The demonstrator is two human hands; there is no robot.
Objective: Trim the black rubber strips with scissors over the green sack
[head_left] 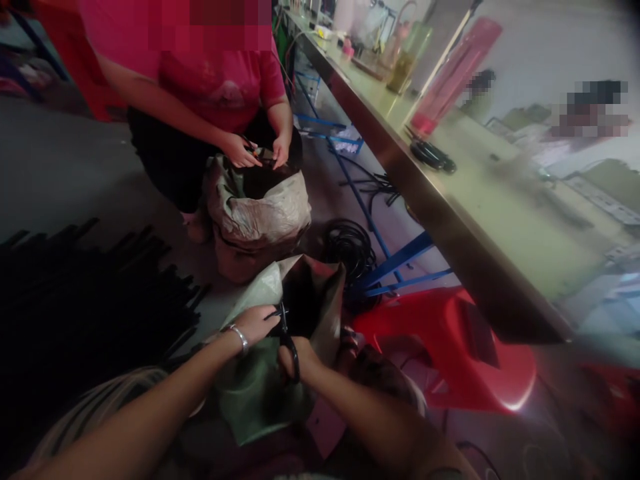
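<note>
My right hand [303, 360] grips black-handled scissors [284, 323], with the blades pointing away from me. Close to the blades, my left hand [254, 325] pinches a short, dark, thin piece [273, 314] that looks like black tubing. Both hands are over the mouth of a green woven sack [263, 393], whose dark inside hides its contents. Blade and dark piece appear to meet, though blur keeps me from telling whether they touch.
Opposite, a person in a pink shirt [215, 87] works with both hands over a second sack [265, 217]. Dark strips [90, 300] cover the floor at left. A black tubing coil [350, 247], red stool [440, 347] and long workbench [500, 220] stand at right.
</note>
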